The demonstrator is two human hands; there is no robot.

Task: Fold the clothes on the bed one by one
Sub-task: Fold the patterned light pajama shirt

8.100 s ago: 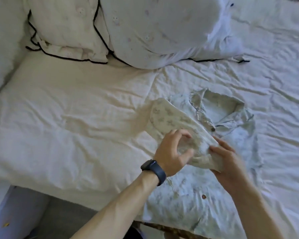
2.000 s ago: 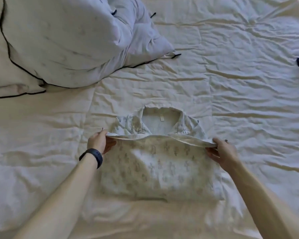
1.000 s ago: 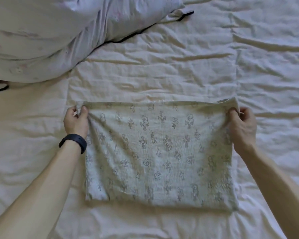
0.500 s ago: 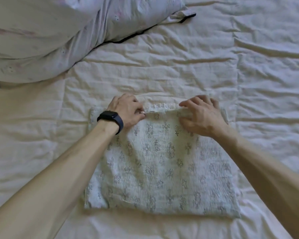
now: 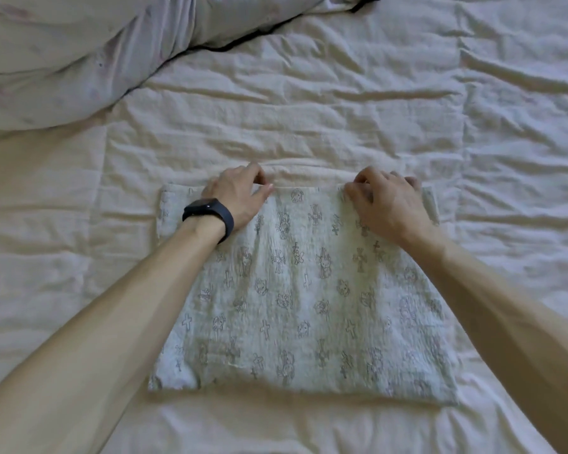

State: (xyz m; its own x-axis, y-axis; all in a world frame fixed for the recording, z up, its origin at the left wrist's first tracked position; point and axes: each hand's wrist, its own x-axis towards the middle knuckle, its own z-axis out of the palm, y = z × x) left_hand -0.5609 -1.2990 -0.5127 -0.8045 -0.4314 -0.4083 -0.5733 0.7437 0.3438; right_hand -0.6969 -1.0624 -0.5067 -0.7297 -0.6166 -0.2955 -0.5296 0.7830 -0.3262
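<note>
A pale shirt (image 5: 302,306) printed with small grey crosses lies folded into a flat rectangle on the white bed sheet (image 5: 309,109). Both of my hands are at its far edge. My left hand (image 5: 240,194), with a dark watch (image 5: 210,213) on the wrist, has its fingers curled over that edge left of the middle, and its thumb lies on the cloth. My right hand (image 5: 387,204) curls its fingers over the same edge near the right corner. The collar is hidden inside the fold.
A big white pillow (image 5: 79,54) with black piping fills the upper left, a short way beyond the shirt. Wrinkled sheet spreads to the right and behind the shirt and along the near edge below it.
Two seconds ago the collar showed; the lower half has been folded up over it. My hands left the far corners and moved inward along that edge, where they have stayed for the last half second.
</note>
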